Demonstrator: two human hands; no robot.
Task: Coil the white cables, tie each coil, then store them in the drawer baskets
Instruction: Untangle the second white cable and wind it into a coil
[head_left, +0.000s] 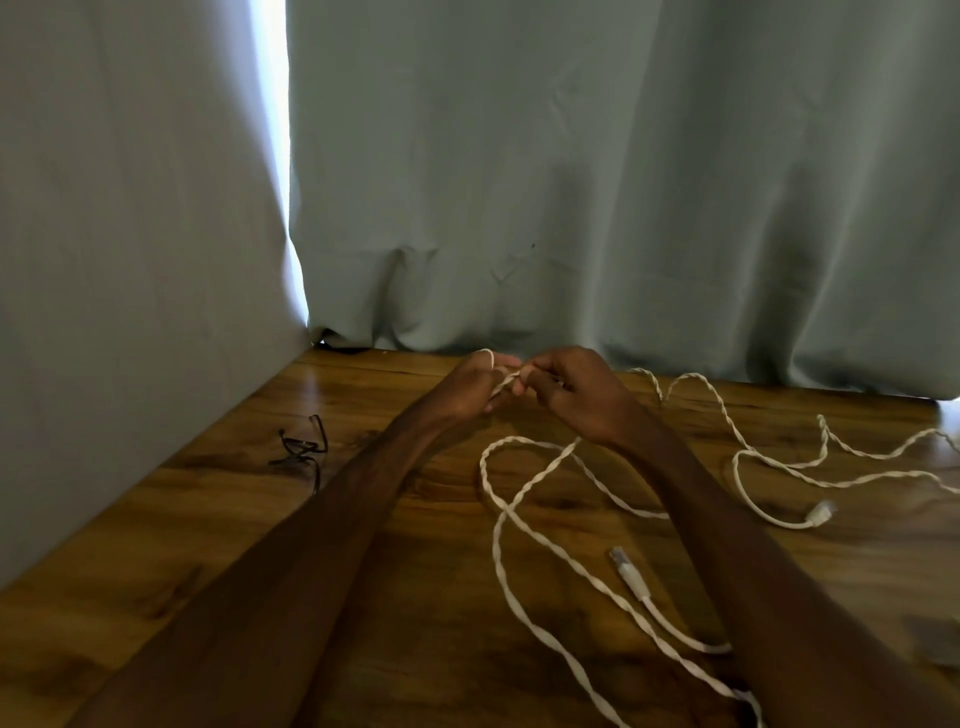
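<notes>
Your left hand (470, 387) and right hand (576, 397) both pinch the white cable (543, 475) over the far bench (208, 519); the rest sprawls near and right. It looks light, limp and kink-prone, so grip near its end.

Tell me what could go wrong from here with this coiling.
1. The white cable crosses itself in loose loops on the table; pulling in the slack may tighten a knot.
2. A connector lies beside the right forearm and could snag or drag.
3. The left hand and right hand both pinch the cable, while what look like black ties lie off to the left; reaching for one may let the coil spring apart.
</notes>
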